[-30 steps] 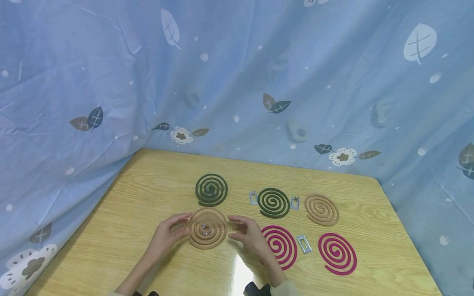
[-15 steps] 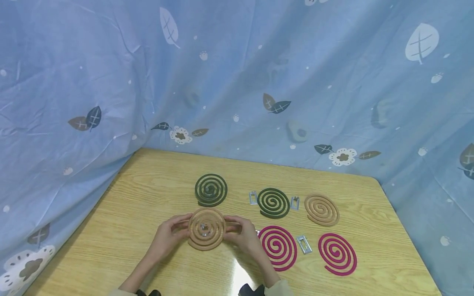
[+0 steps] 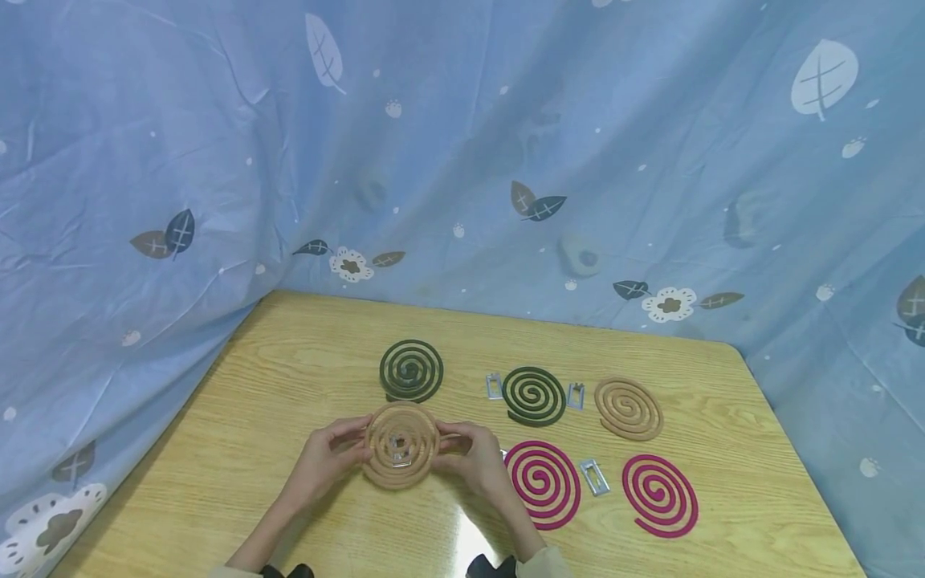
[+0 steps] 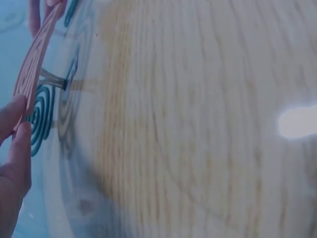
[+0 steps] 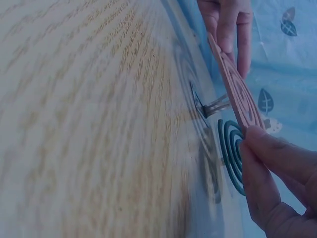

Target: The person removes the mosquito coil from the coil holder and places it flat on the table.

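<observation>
My left hand (image 3: pixel 323 466) and right hand (image 3: pixel 473 464) pinch opposite edges of a tan mosquito coil (image 3: pixel 397 484) between thumb and fingers. Both wrist views show the coil (image 5: pixel 233 82) edge-on, held tilted above the wooden table. Below it a small metal coil stand (image 4: pixel 53 78) sits on the tabletop, its thin prong rising toward the coil. From the head view, parts of this stand (image 3: pixel 401 461) show through the coil's gaps. Just behind is a dark green mosquito coil (image 3: pixel 412 343), with the tan coil's far rim close to its near edge.
To the right lie another green coil (image 3: pixel 533 371), a tan coil (image 3: pixel 629 381) and two magenta coils (image 3: pixel 542 444) (image 3: pixel 659 459). Metal stands (image 3: pixel 495 387) (image 3: pixel 576 396) (image 3: pixel 594 478) lie between them. A blue patterned curtain (image 3: pixel 462 160) hangs round the table's back and sides.
My right hand has moved left from beside the tan coil and now pinches its edge. The coil has risen slightly, and more of the stand shows through it.
</observation>
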The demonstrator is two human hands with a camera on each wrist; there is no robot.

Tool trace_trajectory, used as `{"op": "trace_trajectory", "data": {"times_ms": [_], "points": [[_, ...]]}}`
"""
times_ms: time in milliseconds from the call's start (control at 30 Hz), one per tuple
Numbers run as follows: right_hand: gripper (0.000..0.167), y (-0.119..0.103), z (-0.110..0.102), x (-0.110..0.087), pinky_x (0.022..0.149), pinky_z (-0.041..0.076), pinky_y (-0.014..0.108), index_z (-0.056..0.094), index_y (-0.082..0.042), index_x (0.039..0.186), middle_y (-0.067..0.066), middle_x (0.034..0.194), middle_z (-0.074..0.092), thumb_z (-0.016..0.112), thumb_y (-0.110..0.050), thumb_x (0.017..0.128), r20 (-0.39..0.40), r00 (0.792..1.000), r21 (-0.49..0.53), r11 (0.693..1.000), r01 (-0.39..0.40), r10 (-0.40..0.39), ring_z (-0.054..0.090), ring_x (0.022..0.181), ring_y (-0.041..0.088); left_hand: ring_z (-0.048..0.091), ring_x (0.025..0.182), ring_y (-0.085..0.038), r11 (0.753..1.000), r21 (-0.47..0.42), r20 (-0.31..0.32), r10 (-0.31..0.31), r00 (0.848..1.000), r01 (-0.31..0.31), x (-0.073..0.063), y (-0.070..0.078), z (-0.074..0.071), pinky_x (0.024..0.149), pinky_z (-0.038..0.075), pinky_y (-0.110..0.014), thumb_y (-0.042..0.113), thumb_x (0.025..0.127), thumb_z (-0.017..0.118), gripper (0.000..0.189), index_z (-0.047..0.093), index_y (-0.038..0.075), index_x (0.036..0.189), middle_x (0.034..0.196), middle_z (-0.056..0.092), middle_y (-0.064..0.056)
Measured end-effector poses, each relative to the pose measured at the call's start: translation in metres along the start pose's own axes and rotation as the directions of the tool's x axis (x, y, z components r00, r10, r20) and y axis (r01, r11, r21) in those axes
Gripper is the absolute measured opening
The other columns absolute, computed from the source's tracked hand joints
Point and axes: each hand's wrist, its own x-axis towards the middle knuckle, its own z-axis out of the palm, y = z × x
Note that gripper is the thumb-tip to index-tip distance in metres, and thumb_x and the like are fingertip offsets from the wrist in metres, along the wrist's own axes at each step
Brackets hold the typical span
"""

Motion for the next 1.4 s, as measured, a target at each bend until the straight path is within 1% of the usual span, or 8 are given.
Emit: {"op": "trace_trajectory", "data": {"times_ms": [233, 533, 733, 1000, 1133, 1233, 1333, 1400], "points": [[0.040, 0.001, -0.002, -0.001, 0.089, 0.056, 0.035, 0.068, 0.005, 0.108, 0.017, 0.099, 0.070, 0.079, 0.007, 0.070, -0.055, 0.998, -0.008, 1.000, 0.016, -0.016, 0.068, 0.088, 0.032, 0.058, 0.108, -0.035, 0.999, -0.038, 0.008, -0.033, 0.999, 0.033, -0.001, 0.004, 0.000, 0.095, 0.052, -0.029, 0.005, 0.079, 0.075, 0.051, 0.056, -0.008, 0.124, 0.118, 0.059, -0.020], [0.038, 0.001, -0.011, -0.005, 0.098, 0.050, 0.037, 0.067, 0.004, 0.109, 0.017, 0.103, 0.069, 0.078, 0.002, 0.073, -0.029, 0.999, 0.035, 0.999, 0.026, -0.025, 0.067, 0.091, 0.031, 0.058, 0.107, -0.030, 0.996, -0.026, 0.027, -0.083, 0.996, 0.084, -0.002, 0.010, 0.002, 0.094, 0.051, -0.022, 0.009, 0.078, 0.077, 0.052, 0.057, -0.006, 0.124, 0.113, 0.061, -0.016], [0.039, -0.001, -0.016, -0.008, 0.100, 0.049, 0.037, 0.066, 0.006, 0.110, 0.019, 0.104, 0.068, 0.078, 0.002, 0.072, -0.022, 0.999, 0.057, 0.998, 0.028, -0.027, 0.066, 0.091, 0.031, 0.061, 0.103, -0.027, 0.993, -0.066, 0.026, -0.097, 0.995, 0.098, -0.001, 0.012, 0.007, 0.090, 0.052, -0.021, 0.006, 0.075, 0.078, 0.052, 0.059, -0.008, 0.121, 0.112, 0.062, -0.018], [0.038, -0.001, -0.021, -0.012, 0.099, 0.050, 0.035, 0.067, 0.006, 0.107, 0.019, 0.101, 0.069, 0.078, 0.001, 0.072, -0.032, 0.999, 0.054, 0.998, 0.011, -0.009, 0.067, 0.089, 0.024, 0.061, 0.104, -0.030, 0.992, -0.093, 0.061, -0.084, 0.995, 0.089, -0.001, 0.012, 0.010, 0.090, 0.053, -0.021, 0.007, 0.077, 0.078, 0.051, 0.058, -0.010, 0.121, 0.112, 0.061, -0.021], [0.037, 0.000, -0.024, -0.014, 0.098, 0.050, 0.033, 0.068, 0.004, 0.107, 0.016, 0.101, 0.069, 0.079, 0.000, 0.071, -0.031, 0.999, 0.037, 0.999, -0.007, 0.008, 0.067, 0.088, 0.018, 0.060, 0.103, -0.029, 0.994, -0.052, 0.081, -0.093, 0.992, 0.098, -0.001, 0.013, 0.011, 0.089, 0.053, -0.020, 0.011, 0.079, 0.077, 0.049, 0.059, -0.007, 0.121, 0.110, 0.062, -0.017], [0.036, -0.001, -0.026, -0.016, 0.097, 0.051, 0.034, 0.068, 0.005, 0.105, 0.017, 0.099, 0.069, 0.079, 0.000, 0.071, -0.032, 0.999, 0.030, 0.999, -0.011, 0.012, 0.067, 0.087, 0.019, 0.060, 0.102, -0.026, 0.995, -0.022, 0.093, -0.093, 0.991, 0.095, -0.001, 0.014, 0.012, 0.090, 0.053, -0.022, 0.013, 0.080, 0.076, 0.047, 0.060, -0.005, 0.120, 0.109, 0.064, -0.014], [0.035, -0.002, -0.028, -0.018, 0.092, 0.054, 0.036, 0.068, 0.006, 0.103, 0.019, 0.099, 0.069, 0.079, 0.001, 0.071, -0.030, 1.000, 0.038, 0.999, -0.001, 0.002, 0.068, 0.087, 0.024, 0.062, 0.099, -0.021, 0.998, -0.014, 0.107, -0.064, 0.992, 0.066, -0.001, 0.015, 0.013, 0.090, 0.053, -0.022, 0.013, 0.081, 0.075, 0.043, 0.062, -0.004, 0.118, 0.107, 0.065, -0.014], [0.036, -0.003, -0.031, -0.019, 0.086, 0.056, 0.031, 0.068, 0.006, 0.104, 0.019, 0.099, 0.069, 0.080, 0.000, 0.070, -0.027, 1.000, 0.031, 0.999, -0.008, 0.009, 0.068, 0.086, 0.024, 0.062, 0.096, -0.016, 0.999, -0.026, 0.115, -0.027, 0.993, 0.030, 0.000, 0.014, 0.014, 0.089, 0.053, -0.021, 0.011, 0.080, 0.075, 0.040, 0.063, -0.005, 0.116, 0.105, 0.066, -0.015]]}}
